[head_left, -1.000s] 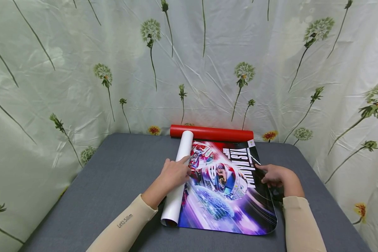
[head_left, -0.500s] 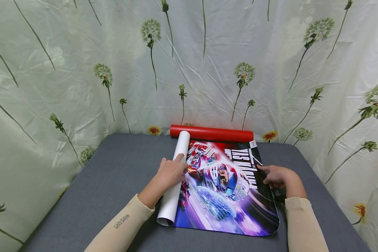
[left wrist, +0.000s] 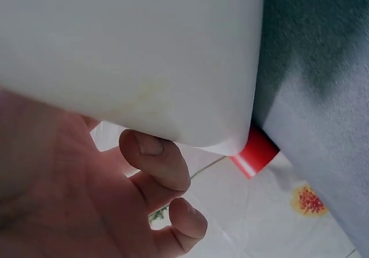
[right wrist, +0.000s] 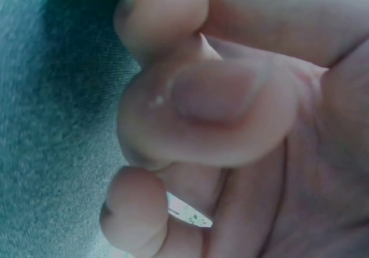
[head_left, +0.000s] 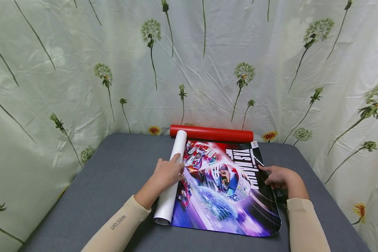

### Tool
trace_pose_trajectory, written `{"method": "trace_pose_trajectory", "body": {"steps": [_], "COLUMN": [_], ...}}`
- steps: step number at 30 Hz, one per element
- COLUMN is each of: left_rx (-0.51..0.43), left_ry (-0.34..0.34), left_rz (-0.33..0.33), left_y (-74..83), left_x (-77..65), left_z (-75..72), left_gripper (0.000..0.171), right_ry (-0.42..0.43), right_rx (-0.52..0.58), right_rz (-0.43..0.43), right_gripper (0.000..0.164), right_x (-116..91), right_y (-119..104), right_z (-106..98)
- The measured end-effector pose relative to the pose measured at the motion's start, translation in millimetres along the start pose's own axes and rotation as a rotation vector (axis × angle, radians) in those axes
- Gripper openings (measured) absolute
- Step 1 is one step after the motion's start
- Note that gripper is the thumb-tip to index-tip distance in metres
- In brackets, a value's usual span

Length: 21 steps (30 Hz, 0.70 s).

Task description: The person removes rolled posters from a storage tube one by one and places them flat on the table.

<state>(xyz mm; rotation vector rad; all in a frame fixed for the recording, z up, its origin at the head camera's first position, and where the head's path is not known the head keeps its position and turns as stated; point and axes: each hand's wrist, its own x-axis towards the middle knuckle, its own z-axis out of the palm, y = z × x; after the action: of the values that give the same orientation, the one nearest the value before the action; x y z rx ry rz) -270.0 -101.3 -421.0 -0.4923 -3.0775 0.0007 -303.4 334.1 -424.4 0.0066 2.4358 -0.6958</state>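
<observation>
A glossy racing poster (head_left: 222,196) with a helmeted figure lies partly unrolled, its left part a white roll (head_left: 166,206). My left hand (head_left: 167,173) lies over the roll from the left, index finger stretched along its top. In the left wrist view, the other fingertips (left wrist: 153,145) curl in close against the white roll. With a forefinger, my right hand (head_left: 280,177) presses the poster's right edge near its large white lettering. The other fingers (right wrist: 135,209) of that hand are loosely curled over the grey cloth in the right wrist view, with nothing between them.
A red tube (head_left: 214,134) lies across the back of the grey table (head_left: 123,164), just behind the poster. Behind it hangs a pale curtain (head_left: 208,70) printed with dandelions. The poster's near right corner bends up slightly.
My left hand and the white roll have moved left, uncovering more of the poster. The flat part and the right hand have shifted slightly to the right.
</observation>
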Motion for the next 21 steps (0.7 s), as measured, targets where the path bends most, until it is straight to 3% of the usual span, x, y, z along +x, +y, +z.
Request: {"method": "trace_pose_trajectory", "body": {"steps": [6,15,21], "left_rx": [0.017,-0.051,-0.020], "left_ry": [-0.028,-0.019,-0.022], "left_rz": [-0.006,-0.029,-0.029], "left_y": [-5.7,-15.4,-19.9], "left_x": [-3.3,-3.9,-6.9], "left_z": [-2.5,0.1,0.8], "left_gripper": [0.015,0.015,0.013], "right_ry": [-0.004,-0.004,-0.005], "right_rx": [-0.004,-0.010,-0.009], "right_rz": [-0.007,0.007,0.010], "right_gripper": [0.082,0.081,0.081], "right_x": [-3,-4,-5], "right_y": [0,4,5], "right_z": [-1,-2,-2]}}
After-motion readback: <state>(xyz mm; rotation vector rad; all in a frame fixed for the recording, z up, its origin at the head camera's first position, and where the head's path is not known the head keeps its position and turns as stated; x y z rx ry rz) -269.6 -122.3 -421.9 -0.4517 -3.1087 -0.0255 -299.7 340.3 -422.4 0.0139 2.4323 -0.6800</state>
